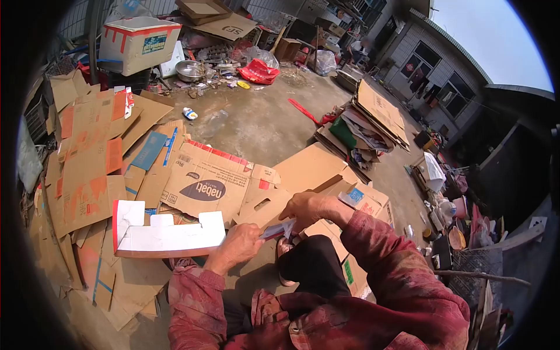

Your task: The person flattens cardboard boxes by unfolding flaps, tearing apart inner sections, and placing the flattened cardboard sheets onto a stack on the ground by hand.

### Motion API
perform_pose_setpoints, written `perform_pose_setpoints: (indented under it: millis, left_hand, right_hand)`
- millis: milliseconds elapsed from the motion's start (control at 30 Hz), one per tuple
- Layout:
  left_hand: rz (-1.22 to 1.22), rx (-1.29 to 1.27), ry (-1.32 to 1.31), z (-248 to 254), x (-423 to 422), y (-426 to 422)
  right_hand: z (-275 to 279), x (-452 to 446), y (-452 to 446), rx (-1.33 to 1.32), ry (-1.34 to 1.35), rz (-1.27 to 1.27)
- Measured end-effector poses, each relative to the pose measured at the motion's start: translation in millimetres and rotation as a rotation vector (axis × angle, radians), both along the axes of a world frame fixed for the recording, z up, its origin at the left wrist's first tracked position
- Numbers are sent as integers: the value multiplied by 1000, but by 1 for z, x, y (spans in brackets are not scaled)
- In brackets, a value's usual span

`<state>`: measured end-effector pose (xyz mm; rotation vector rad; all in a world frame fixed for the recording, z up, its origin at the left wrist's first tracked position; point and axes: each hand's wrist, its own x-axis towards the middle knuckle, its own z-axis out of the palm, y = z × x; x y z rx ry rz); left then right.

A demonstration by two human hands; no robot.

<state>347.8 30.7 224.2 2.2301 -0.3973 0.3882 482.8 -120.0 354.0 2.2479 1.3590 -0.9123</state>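
Note:
Low in the middle, my left hand (240, 245) is closed round the edge of a white-lined cardboard piece (169, 234) that stretches to the left with a notched upper edge. My right hand (303, 209) is just to the right and a little higher, its fingers bent down over a thin greyish end (279, 229) beside my left hand. Whether that end belongs to the same piece I cannot tell. Behind my hands lies a flattened brown box (204, 185) printed "nabati". More brown cardboard (312, 169) lies beyond my right hand.
Flattened cartons (87, 157) pile up on the left. A stack of folded cardboard (379, 111) stands at the back right. A white foam box (140, 44), a metal bowl (190, 70) and a red bag (258, 72) are farther back. Mixed items line the right side.

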Motion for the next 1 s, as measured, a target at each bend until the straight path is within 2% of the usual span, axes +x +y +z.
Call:
perform_pose_setpoints:
  millis: [33,100,167,300,367,433,500,533,600,633,700,733,800,833,933,967,1000]
  left_hand:
    - [-15,9,10,-2,0,0]
    - [-32,24,10,3,2,0]
    - [-18,117,134,14,-2,0]
    - [-48,85,105,16,-3,10]
    - [48,-195,112,40,-8,25]
    - [220,-196,82,51,-10,49]
    - [396,-107,56,40,-10,72]
    - [398,-104,53,35,-11,81]
    - [491,240,364,25,-17,92]
    - [493,244,358,21,-20,94]
    - [380,324,641,15,-22,97]
    - [373,324,675,17,-22,98]
    - [289,341,758,19,-22,96]
    - [204,354,840,21,-22,93]
    - [166,362,825,19,-19,87]
    - [143,340,835,17,-19,86]
    - [142,330,812,13,-18,86]
  right_hand:
    - [-4,-4,-1,-7,-65,89]
    - [-9,-8,-4,-13,-58,45]
    - [-9,-11,-5,-19,-112,32]
    - [-18,-7,-16,80,-131,5]
    - [-17,-6,-21,76,-109,4]
    - [-24,-5,-29,97,-93,35]
    - [-34,-3,-37,121,-82,69]
    - [-38,-1,-39,125,-63,59]
    - [-40,2,-39,105,-9,21]
    - [-43,5,-38,110,-14,22]
    - [-45,8,-34,91,-75,63]
    - [-40,6,-35,96,-76,60]
    - [-24,1,-40,234,107,-24]
    - [-25,-1,-45,235,105,-24]
    - [-44,-9,-60,235,418,-209]
    - [-50,-7,-64,238,418,-208]
    - [-53,-5,-68,195,627,-309]
